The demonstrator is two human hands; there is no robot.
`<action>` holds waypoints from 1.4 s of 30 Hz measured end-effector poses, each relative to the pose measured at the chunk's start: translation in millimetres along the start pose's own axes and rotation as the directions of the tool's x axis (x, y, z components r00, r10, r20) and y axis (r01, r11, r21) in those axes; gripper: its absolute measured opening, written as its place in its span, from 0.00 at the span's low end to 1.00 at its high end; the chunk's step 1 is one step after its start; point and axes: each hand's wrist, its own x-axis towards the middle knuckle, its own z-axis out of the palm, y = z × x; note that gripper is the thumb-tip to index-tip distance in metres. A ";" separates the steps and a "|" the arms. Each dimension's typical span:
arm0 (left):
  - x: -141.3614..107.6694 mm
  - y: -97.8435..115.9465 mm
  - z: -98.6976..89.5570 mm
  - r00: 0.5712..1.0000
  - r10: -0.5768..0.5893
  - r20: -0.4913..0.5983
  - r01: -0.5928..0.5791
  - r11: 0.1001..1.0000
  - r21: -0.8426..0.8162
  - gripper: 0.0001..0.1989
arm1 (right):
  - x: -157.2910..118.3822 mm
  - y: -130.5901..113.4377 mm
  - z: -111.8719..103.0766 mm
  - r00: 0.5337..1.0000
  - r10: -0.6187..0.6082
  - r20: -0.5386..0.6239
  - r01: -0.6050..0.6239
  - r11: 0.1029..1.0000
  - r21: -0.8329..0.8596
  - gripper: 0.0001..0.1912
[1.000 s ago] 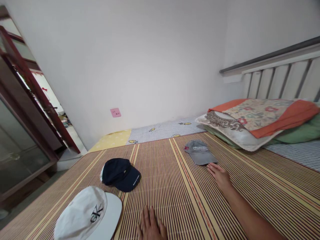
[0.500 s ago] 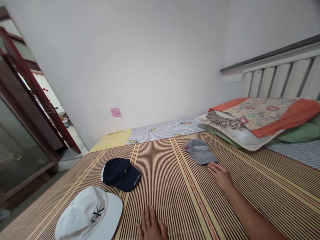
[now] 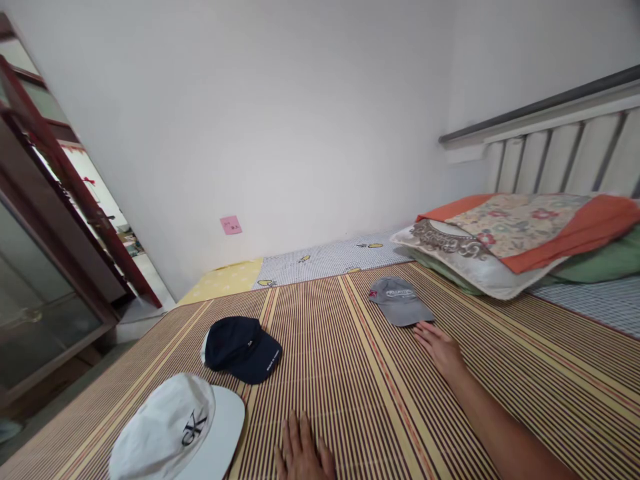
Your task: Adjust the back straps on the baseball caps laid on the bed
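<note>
A grey baseball cap (image 3: 400, 301) lies on the striped mat (image 3: 330, 347), its brim pointing toward the lower right. My right hand (image 3: 441, 348) is stretched out to it with fingers extended, the fingertips at the edge of the brim. Whether they press on it I cannot tell. Palm down on the mat near the bottom edge rests my left hand (image 3: 303, 450), fingers spread and holding nothing. To its left is a white cap (image 3: 165, 427) with dark letters on the front. Behind that one sits a navy blue cap (image 3: 240, 347), brim toward the right.
Pillows with an orange floral cover (image 3: 535, 227) are stacked at the right, below a white radiator (image 3: 555, 153) and a grey pipe (image 3: 540, 107). A pink note (image 3: 231, 225) is stuck to the wall. A reddish-brown door (image 3: 90, 180) stands at the left.
The view has shifted very slightly. Both hands and the three caps stay practically where they were.
</note>
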 end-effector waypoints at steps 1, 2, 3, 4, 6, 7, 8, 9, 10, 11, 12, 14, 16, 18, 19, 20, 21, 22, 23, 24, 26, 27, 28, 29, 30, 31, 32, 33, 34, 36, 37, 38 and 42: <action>-0.1 -0.4 1.0 1.000 -0.001 -0.009 0.001 1.000 -0.023 0.29 | 0.1 0.4 -0.3 1.000 -0.008 0.002 0.008 1.000 -0.012 0.14; -0.2 -0.9 2.2 1.000 -0.001 -0.019 0.000 0.999 -0.054 0.29 | 0.0 0.9 -0.5 1.000 -0.016 0.004 0.016 1.000 -0.026 0.14; -0.3 -1.4 3.7 1.000 -0.001 -0.029 -0.002 0.996 -0.090 0.28 | -0.4 1.5 -0.6 1.000 -0.025 0.006 0.026 0.999 -0.042 0.14; -0.4 -2.0 5.2 0.999 -0.001 -0.039 -0.004 0.992 -0.128 0.28 | -1.1 2.3 -0.5 0.999 -0.036 0.007 0.036 0.997 -0.061 0.15; -0.6 -3.1 8.2 0.998 -0.004 -0.063 -0.008 0.981 -0.192 0.28 | -3.3 4.2 0.2 0.998 -0.061 0.006 0.061 0.992 -0.108 0.15; -0.7 -3.5 9.4 0.997 -0.007 -0.075 -0.010 0.977 -0.215 0.29 | -4.8 5.4 1.0 0.997 -0.075 0.005 0.075 0.988 -0.138 0.15; -0.8 -4.0 10.4 0.996 -0.008 -0.083 -0.012 0.973 -0.232 0.29 | -6.5 6.5 1.9 0.996 -0.088 0.004 0.087 0.981 -0.173 0.15; -0.8 -4.4 11.2 0.996 -0.007 -0.088 -0.015 0.969 -0.245 0.29 | -8.6 7.6 3.0 0.995 -0.099 0.005 0.098 0.972 -0.213 0.14; -0.9 -4.8 11.9 0.996 -0.004 -0.090 -0.020 0.966 -0.258 0.30 | -11.0 8.5 4.2 0.994 -0.109 0.009 0.108 0.960 -0.257 0.14; -0.9 -5.3 12.6 0.996 -0.001 -0.088 -0.023 0.963 -0.269 0.30 | -13.8 9.2 5.4 0.993 -0.117 0.014 0.116 0.946 -0.302 0.13; -0.8 -5.7 13.4 0.996 0.000 -0.085 -0.024 0.961 -0.276 0.30 | -17.0 9.4 6.4 0.992 -0.123 0.021 0.123 0.929 -0.348 0.13; -0.6 -6.5 15.3 0.996 -0.004 -0.088 -0.020 0.960 -0.280 0.30 | -25.1 8.8 7.7 0.991 -0.131 0.041 0.136 0.892 -0.430 0.12; 0.1 -7.1 17.2 0.995 -0.005 -0.103 -0.023 0.963 -0.268 0.30 | -35.3 6.8 7.8 0.989 -0.132 0.064 0.147 0.859 -0.491 0.12; 1.3 -7.0 17.1 0.996 0.003 -0.092 -0.023 0.976 -0.217 0.30 | -47.4 3.8 7.0 0.989 -0.122 0.084 0.148 0.836 -0.528 0.12; 2.2 -6.7 16.0 0.998 0.006 -0.067 -0.018 0.984 -0.177 0.30 | -54.2 2.0 6.5 0.989 -0.112 0.092 0.144 0.829 -0.541 0.13; 3.2 -6.3 13.9 1.000 0.007 -0.029 -0.011 0.991 -0.133 0.30 | -61.6 0.0 5.9 0.990 -0.099 0.100 0.138 0.824 -0.550 0.13; 4.3 -5.7 11.2 1.000 0.005 0.017 -0.003 0.996 -0.090 0.30 | -69.6 -2.2 5.4 0.991 -0.083 0.109 0.130 0.821 -0.556 0.13; 5.3 -5.1 8.0 0.998 0.005 0.059 -0.002 0.998 -0.056 0.30 | -78.5 -4.5 5.1 0.991 -0.065 0.119 0.121 0.819 -0.562 0.13; 6.3 -4.6 4.7 0.996 0.004 0.094 -0.001 0.999 -0.033 0.30 | -88.5 -6.8 5.3 0.990 -0.043 0.132 0.111 0.818 -0.565 0.14; 7.1 -4.2 1.7 0.993 0.005 0.120 -0.002 1.000 -0.020 0.30 | -99.9 -9.1 6.1 0.989 -0.017 0.147 0.098 0.818 -0.567 0.15; 8.0 -3.8 -2.1 0.990 -0.001 0.142 0.001 1.000 -0.004 0.30 | -127.1 -12.1 10.9 0.979 0.061 0.192 0.060 0.820 -0.569 0.18; 8.0 -3.9 -2.7 0.990 -0.003 0.144 0.003 1.000 -0.001 0.30 | -143.0 -12.4 15.3 0.968 0.114 0.225 0.036 0.822 -0.569 0.20; 7.5 -4.2 -2.3 0.990 -0.002 0.140 0.003 1.000 -0.003 0.30 | -159.9 -11.7 21.3 0.947 0.175 0.267 0.008 0.823 -0.568 0.22; 6.6 -4.5 -1.1 0.992 0.001 0.129 0.000 1.000 -0.007 0.29 | -177.5 -9.8 28.9 0.912 0.253 0.323 -0.025 0.820 -0.571 0.24; 5.4 -4.9 0.6 0.994 0.006 0.106 -0.005 1.000 -0.011 0.29 | -194.8 -6.8 38.1 0.863 0.331 0.382 -0.058 0.815 -0.576 0.25; 3.8 -5.3 2.6 0.997 0.014 0.074 -0.013 1.000 -0.012 0.29 | -211.2 -2.8 48.9 0.811 0.395 0.432 -0.083 0.808 -0.583 0.26; 2.0 -5.6 4.7 0.999 0.024 0.035 -0.024 1.000 -0.013 0.28 | -225.6 2.2 60.9 0.761 0.443 0.475 -0.099 0.802 -0.589 0.27; 0.1 -5.7 6.6 0.999 0.035 -0.008 -0.035 0.999 -0.010 0.28 | -237.6 8.0 73.9 0.701 0.489 0.519 -0.114 0.795 -0.596 0.28; -1.6 -5.8 8.2 0.998 0.047 -0.047 -0.048 0.999 -0.006 0.28 | -246.7 14.5 87.2 0.655 0.514 0.553 -0.116 0.792 -0.599 0.28; -4.2 -5.9 10.6 0.993 0.063 -0.095 -0.064 0.998 0.000 0.28 | -256.7 29.3 112.6 0.636 0.517 0.574 -0.108 0.795 -0.597 0.28; -4.7 -5.9 11.5 0.993 0.063 -0.104 -0.064 0.998 0.001 0.28 | -258.5 37.1 123.3 0.640 0.508 0.576 -0.098 0.798 -0.595 0.28; -4.8 -6.2 12.4 0.993 0.058 -0.106 -0.059 0.998 -0.003 0.28 | -259.1 44.9 132.0 0.652 0.494 0.575 -0.083 0.801 -0.593 0.28; -2.2 -8.7 15.7 0.991 0.043 -0.127 -0.058 0.991 -0.118 0.29 | -260.6 69.0 142.9 0.726 0.404 0.557 0.017 0.799 -0.602 0.23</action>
